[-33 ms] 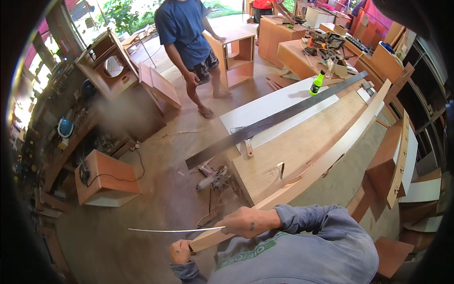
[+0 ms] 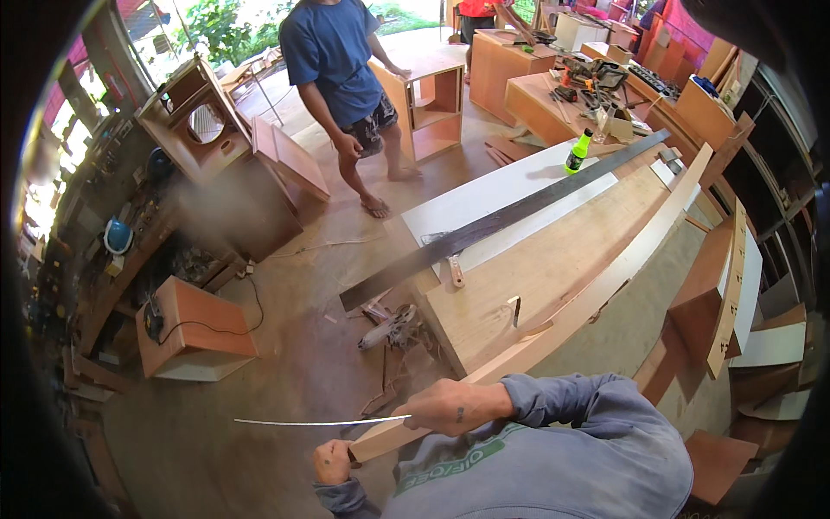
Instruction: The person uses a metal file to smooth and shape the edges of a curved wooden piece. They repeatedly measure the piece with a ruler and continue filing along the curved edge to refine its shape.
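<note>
My right hand (image 2: 460,406) is closed in a fist around the handle end of what looks like a handsaw (image 2: 320,422). Its thin pale blade shows edge-on, slightly bowed, and points left; the handle is hidden in my fingers. Under that blade lies the near end of a long light-wood board (image 2: 497,368), which runs away to the upper right along the workbench edge. My left hand (image 2: 332,461) wraps round the board's near end, with a small dark patch beside the fingers. Whether the blade touches the wood I cannot tell.
A plywood-topped workbench (image 2: 484,324) bears a long dark strip (image 2: 510,221), a green bottle (image 2: 577,153) and a wooden-handled tool (image 2: 456,272). A person in blue (image 2: 333,65) stands beyond, by an open cabinet (image 2: 437,108). A box with a corded tool (image 2: 203,320) sits left.
</note>
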Motion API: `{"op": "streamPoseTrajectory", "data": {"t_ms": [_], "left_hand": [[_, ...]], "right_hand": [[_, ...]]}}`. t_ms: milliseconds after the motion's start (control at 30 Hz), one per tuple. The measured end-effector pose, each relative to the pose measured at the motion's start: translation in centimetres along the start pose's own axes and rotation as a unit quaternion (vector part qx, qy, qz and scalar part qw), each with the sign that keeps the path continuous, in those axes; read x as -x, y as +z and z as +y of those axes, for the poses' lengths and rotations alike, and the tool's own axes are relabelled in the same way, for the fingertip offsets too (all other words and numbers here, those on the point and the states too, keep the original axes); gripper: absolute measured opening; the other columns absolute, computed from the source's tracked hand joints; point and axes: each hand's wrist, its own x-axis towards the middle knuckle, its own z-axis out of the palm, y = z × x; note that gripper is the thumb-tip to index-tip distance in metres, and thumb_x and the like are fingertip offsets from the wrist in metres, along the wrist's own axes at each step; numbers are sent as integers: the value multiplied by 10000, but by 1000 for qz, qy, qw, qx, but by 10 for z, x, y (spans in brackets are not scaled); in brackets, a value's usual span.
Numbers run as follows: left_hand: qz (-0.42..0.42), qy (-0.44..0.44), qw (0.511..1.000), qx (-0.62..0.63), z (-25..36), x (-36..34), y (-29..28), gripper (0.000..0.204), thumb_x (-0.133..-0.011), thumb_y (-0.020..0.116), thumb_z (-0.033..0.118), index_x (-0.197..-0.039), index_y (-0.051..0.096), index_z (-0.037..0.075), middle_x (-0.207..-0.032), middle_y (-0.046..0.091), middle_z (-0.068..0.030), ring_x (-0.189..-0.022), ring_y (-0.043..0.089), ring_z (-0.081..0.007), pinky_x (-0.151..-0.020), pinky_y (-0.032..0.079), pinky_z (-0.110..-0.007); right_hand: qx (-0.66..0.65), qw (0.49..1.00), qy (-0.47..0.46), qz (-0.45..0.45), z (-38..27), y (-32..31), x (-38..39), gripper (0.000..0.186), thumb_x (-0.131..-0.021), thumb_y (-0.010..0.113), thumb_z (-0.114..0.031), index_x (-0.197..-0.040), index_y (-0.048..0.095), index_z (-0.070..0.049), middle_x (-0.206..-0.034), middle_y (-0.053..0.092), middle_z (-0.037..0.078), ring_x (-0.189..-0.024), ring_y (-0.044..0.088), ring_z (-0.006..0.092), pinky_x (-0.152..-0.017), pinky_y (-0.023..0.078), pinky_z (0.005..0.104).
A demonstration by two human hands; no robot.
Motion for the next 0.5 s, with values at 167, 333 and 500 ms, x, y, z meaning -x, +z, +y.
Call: {"op": "streamPoseTrajectory", "data": {"t_ms": [167,333,500], "left_hand": [[-91,33,992,83,-15,-21,-19,298,-953,668,175,-1001,785,-95,-931,771,-161,-837,754,-227,-732,612,-347],[-241,211,946,50,-14,-24,-42,223,-966,737,107,-1139,789,-23,-1207,697,-101,-1091,680,-207,-954,568,-328],[-270,181,945,45,-11,-29,-48,274,-919,789,48,-1187,790,-11,-1217,731,-85,-1112,684,-176,-1001,536,-296]], "right_hand": [[12,1000,-6,-4,2,18,-26,338,-870,667,-19,-1202,657,40,-866,700,179,-793,714,390,-693,575,455],[2,1000,-16,7,5,34,-40,323,-881,670,-22,-1198,660,37,-853,699,167,-788,712,381,-686,572,452],[-22,1000,-3,3,5,45,-51,283,-923,675,-45,-1194,680,38,-869,712,178,-793,714,386,-683,573,454]]}}
